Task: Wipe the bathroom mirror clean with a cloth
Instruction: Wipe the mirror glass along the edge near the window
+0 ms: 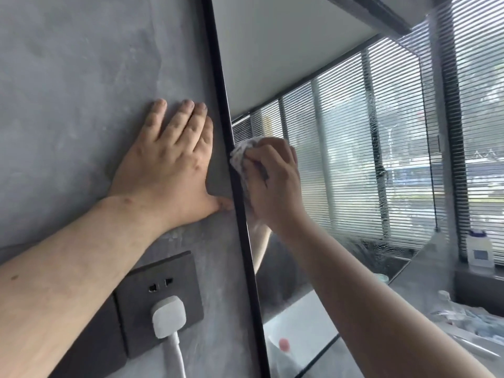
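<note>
Grey plaster wall (81, 77) fills the left of your view, and the black-framed bathroom mirror (341, 159) takes up the right, its glass throwing back a run of slatted window blinds and a pale ceiling. Streaks and wet smears show on the glass toward the right, so much of the surface looks unfinished as I judge it.

Your left hand (169, 165) lies flat and spread on the wall just beside the black mirror frame (234, 186), thumb tip touching the frame; it grips nothing and seems placed there to steady you while you lean in.

Your right hand (272, 181) is closed round a bunched pale cloth (241, 156), pressing it to the glass right at the left edge, against the frame. Held wadded like that, the cloth gives a firm pad for working into the line where glass meets frame, where grime tends to collect.

Below your left forearm sits a dark wall socket (161, 298) with a white plug (168, 315) and its cable hanging down; keep any damp cloth well away from it. At the far right, on the window ledge, stands a white bottle (478, 249), and blurred clutter lies on the bench (463, 317) below.
</note>
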`<state>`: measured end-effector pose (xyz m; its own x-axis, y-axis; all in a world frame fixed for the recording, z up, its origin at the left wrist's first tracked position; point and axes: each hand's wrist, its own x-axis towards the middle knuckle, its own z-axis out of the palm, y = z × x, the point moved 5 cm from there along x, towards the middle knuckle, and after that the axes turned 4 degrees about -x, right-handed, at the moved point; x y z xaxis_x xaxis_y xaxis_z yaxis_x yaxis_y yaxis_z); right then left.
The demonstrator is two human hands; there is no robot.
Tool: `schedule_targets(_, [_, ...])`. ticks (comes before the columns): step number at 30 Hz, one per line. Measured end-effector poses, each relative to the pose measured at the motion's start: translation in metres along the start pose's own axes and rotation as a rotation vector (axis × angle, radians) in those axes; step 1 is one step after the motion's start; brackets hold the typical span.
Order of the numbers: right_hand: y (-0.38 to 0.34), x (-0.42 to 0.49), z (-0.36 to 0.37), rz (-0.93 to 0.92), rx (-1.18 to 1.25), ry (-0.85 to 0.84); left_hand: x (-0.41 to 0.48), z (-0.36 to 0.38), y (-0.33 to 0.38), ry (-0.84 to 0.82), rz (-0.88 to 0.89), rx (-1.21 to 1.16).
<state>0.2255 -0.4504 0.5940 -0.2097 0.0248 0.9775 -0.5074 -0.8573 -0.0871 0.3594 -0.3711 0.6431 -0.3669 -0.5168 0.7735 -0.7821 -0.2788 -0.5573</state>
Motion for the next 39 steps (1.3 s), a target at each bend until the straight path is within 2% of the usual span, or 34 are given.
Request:
schedule_targets(9, [0.009,-0.113,-0.024,-0.064,0.0,-0.074,-0.003,-0.003,0.003,-0.019,0.028,0.029])
schedule_targets(13, [0.003,-0.083,-0.02,-0.111,0.035,-0.04,-0.003,-0.004,0.002,-0.018,0.03,0.017])
schedule_targets(19, [-0.008,0.03,0.006,-0.055,0.026,0.018,0.016,-0.015,-0.005,0.05,0.088,-0.076])
schedule_targets(23, [-0.009,0.074,0.015,-0.054,0.038,0.014,0.033,-0.018,-0.017,-0.025,0.031,-0.041])
schedule_targets(27, [-0.002,0.064,0.01,-0.153,0.01,0.022,0.03,-0.009,-0.012,0.028,0.065,-0.021])
schedule_targets(34, [0.018,-0.003,-0.011,-0.41,-0.017,-0.152,0.031,-0.006,-0.013,0.059,0.065,-0.05])
schedule_targets(39, [0.015,0.026,-0.005,-0.216,0.027,-0.051,0.031,-0.009,-0.012,0.05,0.065,-0.111])
